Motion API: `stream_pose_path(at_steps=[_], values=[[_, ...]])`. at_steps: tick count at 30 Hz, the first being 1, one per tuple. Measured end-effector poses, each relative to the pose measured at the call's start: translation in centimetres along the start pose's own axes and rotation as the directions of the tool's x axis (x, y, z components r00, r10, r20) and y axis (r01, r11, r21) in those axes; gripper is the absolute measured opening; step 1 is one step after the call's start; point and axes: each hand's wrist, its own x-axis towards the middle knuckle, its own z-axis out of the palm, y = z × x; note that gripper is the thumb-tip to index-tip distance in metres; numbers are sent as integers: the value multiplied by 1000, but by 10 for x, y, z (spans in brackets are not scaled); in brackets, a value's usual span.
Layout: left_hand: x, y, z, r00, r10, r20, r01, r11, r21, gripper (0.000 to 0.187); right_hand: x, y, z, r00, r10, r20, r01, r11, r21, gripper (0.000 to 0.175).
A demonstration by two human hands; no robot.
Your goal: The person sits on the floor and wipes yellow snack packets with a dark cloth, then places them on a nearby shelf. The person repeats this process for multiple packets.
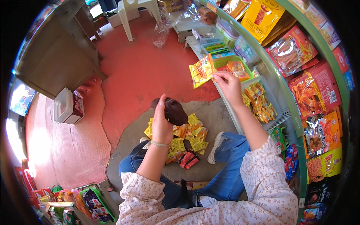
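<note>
My right hand pinches a small yellow snack packet by its corner, in front of the low shelf. The packet hangs tilted, close to a green basket of orange and red packets. My left hand holds a crumpled dark brown cloth, which bulges out past the fingers. Beneath that hand, a loose pile of yellow packets lies on the grey floor between my legs. A few red packets lie at the pile's near side.
A clear bin of small yellow packets stands on the shelf at right. Hanging snack bags line the rack beyond a green rail. A lidded plastic tub and brown cabinet stand left. A white chair is at the back.
</note>
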Motion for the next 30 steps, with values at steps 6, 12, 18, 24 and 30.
stream_pose_path(at_steps=[6,12,18,24,30], values=[[-9,-1,13,903,-116,413,142,989,-34,69,-29,-67,-21,934,185,305,-322,806,497,13],[-19,0,16,938,-155,310,159,987,11,49,-39,-50,-8,795,271,543,-596,513,617,14],[-1,-6,9,960,-117,253,130,991,-36,48,-30,-24,15,810,331,485,-577,297,761,20],[15,-10,7,986,-72,153,99,978,-182,45,-53,-19,69,908,210,362,-377,788,488,49],[9,-12,3,980,-101,174,138,966,-218,45,-79,-10,90,874,-78,480,-156,890,428,50]])
